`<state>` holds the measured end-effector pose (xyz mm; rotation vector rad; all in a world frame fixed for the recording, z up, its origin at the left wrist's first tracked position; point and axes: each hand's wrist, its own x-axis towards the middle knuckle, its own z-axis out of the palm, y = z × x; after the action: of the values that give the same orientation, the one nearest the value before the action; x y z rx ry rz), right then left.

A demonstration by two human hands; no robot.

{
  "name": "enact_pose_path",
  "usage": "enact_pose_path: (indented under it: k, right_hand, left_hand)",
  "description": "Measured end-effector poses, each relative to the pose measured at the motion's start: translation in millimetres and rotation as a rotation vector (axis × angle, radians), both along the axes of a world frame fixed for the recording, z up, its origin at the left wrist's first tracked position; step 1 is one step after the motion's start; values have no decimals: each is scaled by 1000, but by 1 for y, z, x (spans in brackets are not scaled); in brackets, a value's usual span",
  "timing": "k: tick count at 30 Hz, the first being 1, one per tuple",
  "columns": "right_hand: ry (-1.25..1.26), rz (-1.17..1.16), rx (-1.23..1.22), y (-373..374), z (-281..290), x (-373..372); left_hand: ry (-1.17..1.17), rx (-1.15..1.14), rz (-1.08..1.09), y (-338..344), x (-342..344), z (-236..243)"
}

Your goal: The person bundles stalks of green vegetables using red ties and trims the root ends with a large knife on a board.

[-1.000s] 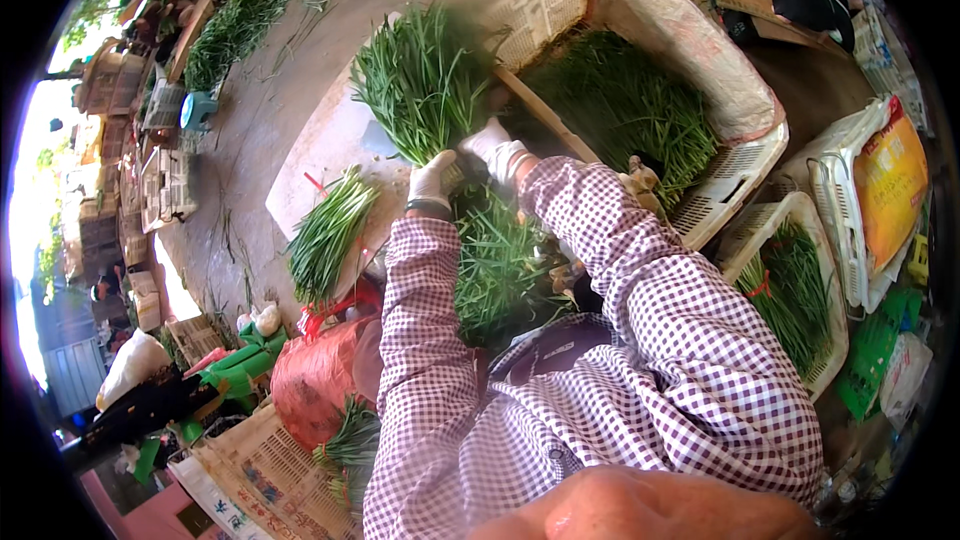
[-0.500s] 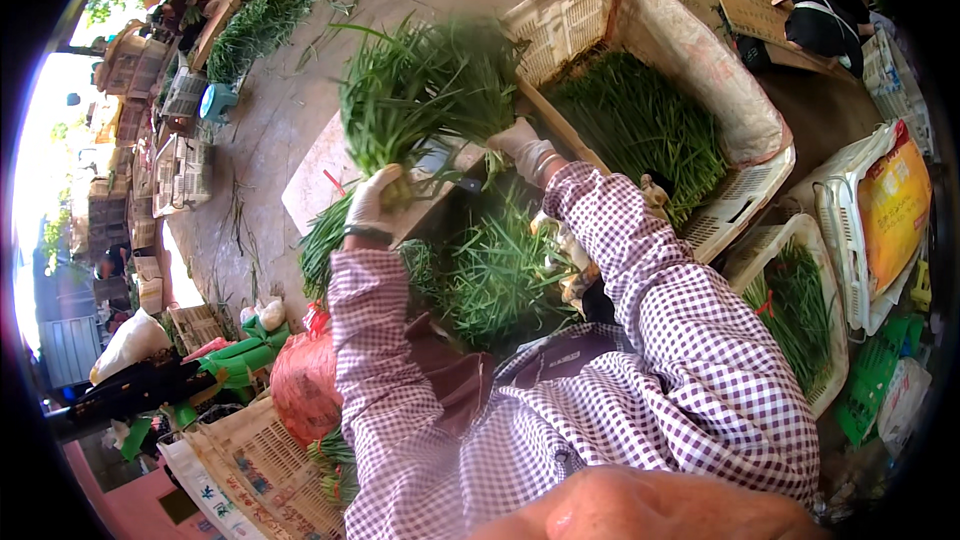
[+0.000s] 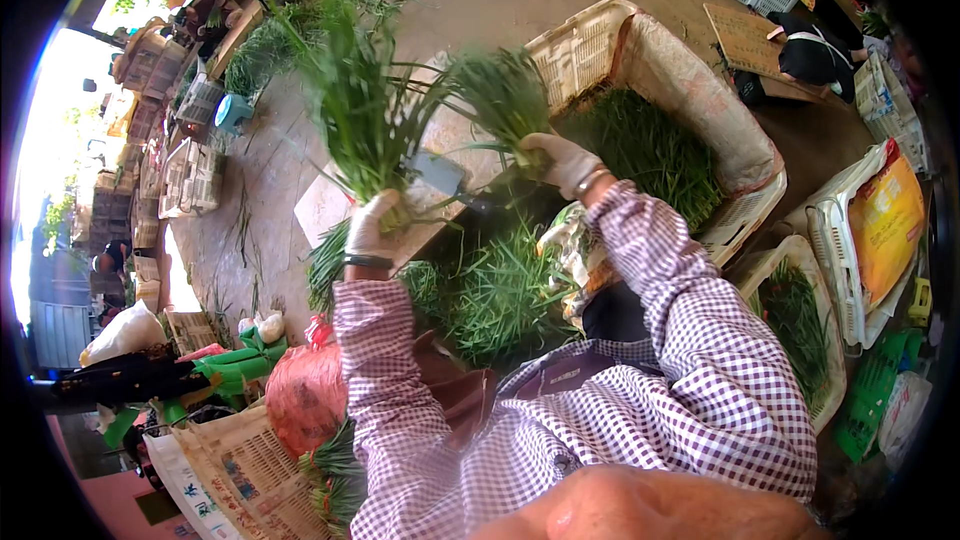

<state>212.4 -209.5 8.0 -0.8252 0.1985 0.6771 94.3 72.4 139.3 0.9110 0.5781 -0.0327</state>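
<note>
The left grip, in a white glove, is closed round the lower ends of a left bunch of chive-like greens, whose leaves spread upward and are a little blurred. The right grip, gloved also, is closed on a smaller right bunch, tilted up and to the left. One second ago the two grips were side by side at one thick mass of greens; now they are well apart, with a clear gap between the held stalks, and only some leaves meet above it.

Between the grips lies a grey flat plate on the white bench. Below them, toward the body, is a loose heap of greens. Another bundle is just beside the left grip, on its outer side. Farther, to the right of the right grip, stands a large crate with greens inside.
</note>
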Motion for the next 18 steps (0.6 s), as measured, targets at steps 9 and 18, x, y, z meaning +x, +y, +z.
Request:
enact_pose_path:
  k: [9, 18]
  right_hand:
    - [-168, -170, -94, -153, 97, -72]
    - [425, -601, -516, -222, -83, -80]
  left_hand:
    - [108, 133, -236, -5, 12, -173]
    - [211, 97, -197, -11, 12, -163]
